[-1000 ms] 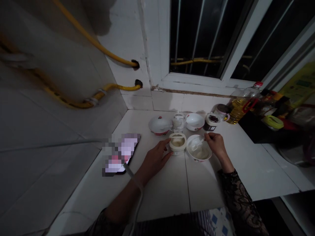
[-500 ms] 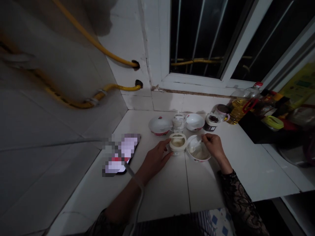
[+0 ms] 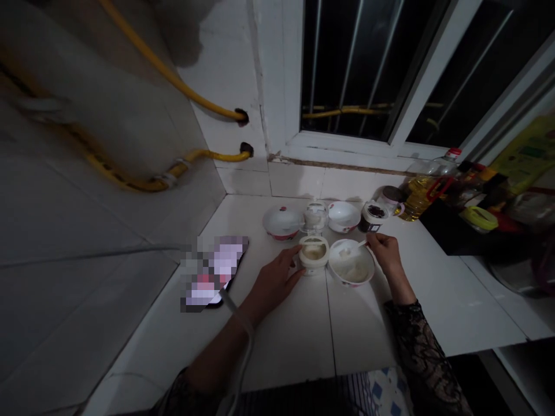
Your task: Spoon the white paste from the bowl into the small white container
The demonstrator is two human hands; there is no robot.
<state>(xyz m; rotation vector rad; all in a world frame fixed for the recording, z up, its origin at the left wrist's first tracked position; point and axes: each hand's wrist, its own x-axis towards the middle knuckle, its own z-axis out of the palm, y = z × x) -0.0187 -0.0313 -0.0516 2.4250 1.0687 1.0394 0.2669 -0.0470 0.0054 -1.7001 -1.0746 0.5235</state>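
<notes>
My left hand [image 3: 274, 279] holds the left side of a small cream-coloured jar [image 3: 315, 266], thumb and fingers against its wall. The jar stands open, with pale contents inside and a light strip across its mouth. In a pinch, my right hand [image 3: 385, 253] grips the handle of a small white spoon [image 3: 362, 243] at the far right rim of a white bowl [image 3: 350, 281]. The spoon's head reaches over the bowl. A pale powder-like heap lies at the bottom of the bowl. Jar and bowl stand close side by side.
Behind stand a floral bowl [image 3: 282, 223], a clear lidded jar [image 3: 315, 216], another white bowl [image 3: 344, 216] and a dark-filled jar [image 3: 373, 217]. An oil bottle [image 3: 415, 196] is at the right. A phone [image 3: 225, 260] lies left, with a grey cable [image 3: 249, 329] crossing above my left forearm.
My right hand has moved right with the spoon, whose head has gone from low inside the bowl toward its far side. My left hand stays at the jar.
</notes>
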